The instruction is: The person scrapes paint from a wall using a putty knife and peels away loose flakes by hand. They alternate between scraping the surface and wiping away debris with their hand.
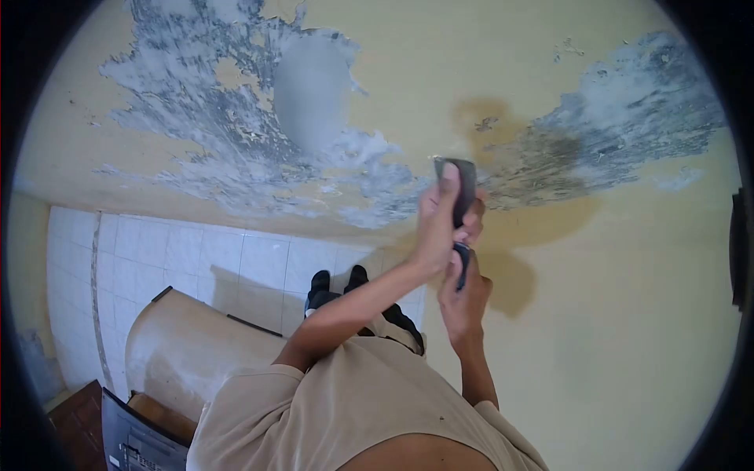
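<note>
A scraper (466,182) with a wide, dark grey blade and a black handle is held up at the yellow wall (620,314). My right hand (466,297) is closed around its handle. Higher up, my left hand (441,224) grips the blade, its thumb lying along the face and its fingers behind. The blade's top edge is at the painted surface, between two peeled areas. To the left spreads a large grey-white peeled patch (212,102); another peeled patch (628,102) lies to the right. Whether the edge touches the wall is hard to tell.
White floor tiles (181,251) run along the wall's foot, where my feet (338,282) stand. A pale curved furniture piece (181,337) is at the left, with a dark flat screen-like panel (137,436) below it. A dark object (737,251) sits at the right edge.
</note>
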`<state>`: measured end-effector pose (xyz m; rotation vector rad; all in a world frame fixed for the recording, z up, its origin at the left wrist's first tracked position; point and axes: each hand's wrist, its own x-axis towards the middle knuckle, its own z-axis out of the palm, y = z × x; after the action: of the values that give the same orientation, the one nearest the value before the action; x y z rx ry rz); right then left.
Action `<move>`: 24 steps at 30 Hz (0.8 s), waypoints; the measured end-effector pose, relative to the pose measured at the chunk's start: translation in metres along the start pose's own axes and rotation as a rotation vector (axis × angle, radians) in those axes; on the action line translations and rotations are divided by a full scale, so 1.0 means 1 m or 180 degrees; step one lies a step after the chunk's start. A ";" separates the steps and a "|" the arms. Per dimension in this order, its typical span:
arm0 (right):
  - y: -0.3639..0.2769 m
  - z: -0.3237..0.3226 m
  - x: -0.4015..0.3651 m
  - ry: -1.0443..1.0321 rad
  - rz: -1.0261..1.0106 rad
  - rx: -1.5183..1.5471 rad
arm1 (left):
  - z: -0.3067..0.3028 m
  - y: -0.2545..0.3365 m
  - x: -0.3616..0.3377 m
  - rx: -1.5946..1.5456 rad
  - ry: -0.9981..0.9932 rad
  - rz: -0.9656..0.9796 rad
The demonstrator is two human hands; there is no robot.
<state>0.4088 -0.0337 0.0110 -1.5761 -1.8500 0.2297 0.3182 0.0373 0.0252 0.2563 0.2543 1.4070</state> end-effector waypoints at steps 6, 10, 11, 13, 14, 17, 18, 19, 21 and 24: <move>-0.002 -0.011 -0.006 -0.0342 0.0401 0.0075 | 0.001 0.000 -0.001 -0.0026 0.0176 -0.0095; -0.012 0.007 -0.003 -0.0368 0.0057 0.0302 | -0.011 0.015 -0.006 0.0083 0.0000 0.0026; -0.010 0.005 -0.006 -0.0412 0.0095 0.0321 | -0.012 0.010 -0.006 0.0090 0.0058 0.0008; -0.004 -0.009 -0.006 -0.0251 0.0307 0.0069 | -0.001 -0.006 -0.002 0.0110 0.0363 -0.0141; 0.003 -0.009 -0.008 -0.0246 0.0427 0.0157 | -0.002 -0.017 0.000 0.0053 0.0211 -0.0097; -0.003 0.013 -0.004 0.0053 -0.0063 0.0364 | -0.006 0.006 0.000 0.0194 0.0133 0.0079; -0.017 0.014 0.003 -0.0019 -0.0262 0.0294 | -0.008 0.023 -0.002 0.0165 0.0204 0.0075; -0.018 0.012 0.001 -0.0046 -0.0228 0.0305 | -0.006 0.025 -0.004 0.0171 0.0244 0.0056; -0.019 0.004 -0.003 -0.0156 0.0012 0.0324 | 0.001 0.026 -0.007 0.0442 0.0343 0.0047; 0.009 0.002 -0.016 -0.0094 0.0156 0.0282 | -0.003 -0.005 -0.003 0.0306 0.0169 -0.0093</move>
<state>0.4154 -0.0456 -0.0009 -1.5660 -1.8000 0.3540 0.3211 0.0334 0.0208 0.2935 0.3686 1.3759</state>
